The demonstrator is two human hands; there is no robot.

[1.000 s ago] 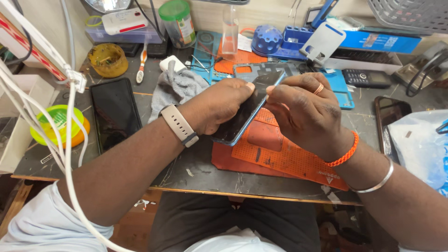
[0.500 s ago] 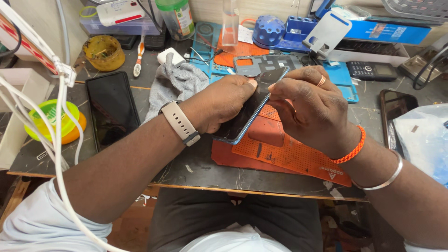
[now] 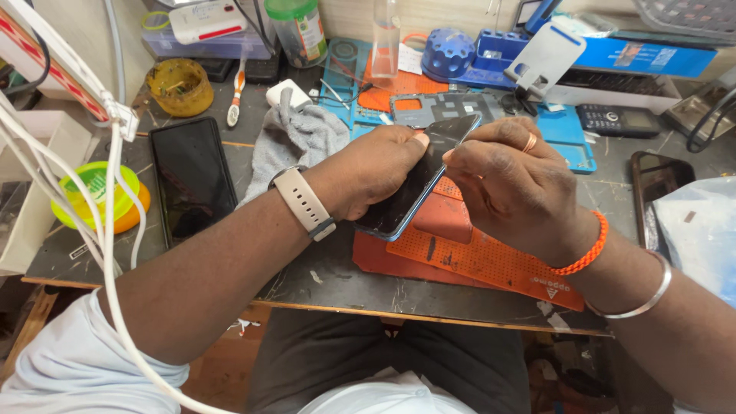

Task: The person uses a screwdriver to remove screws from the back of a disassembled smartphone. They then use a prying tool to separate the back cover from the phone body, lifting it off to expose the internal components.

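Blue-edged and dark-screened, the smartphone (image 3: 418,184) sits tilted between your hands above the orange repair mat (image 3: 475,257) on the desk (image 3: 322,280). Your left hand (image 3: 376,169) grips its body from 9 o'clock; your right hand (image 3: 514,188) pinches its upper edge from 3 o'clock. A grey cloth (image 3: 295,142) lies at 10 o'clock.

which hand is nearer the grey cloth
Left. The left hand lies just right of the grey cloth, almost touching it; the right hand is farther right, beyond the phone both hold.
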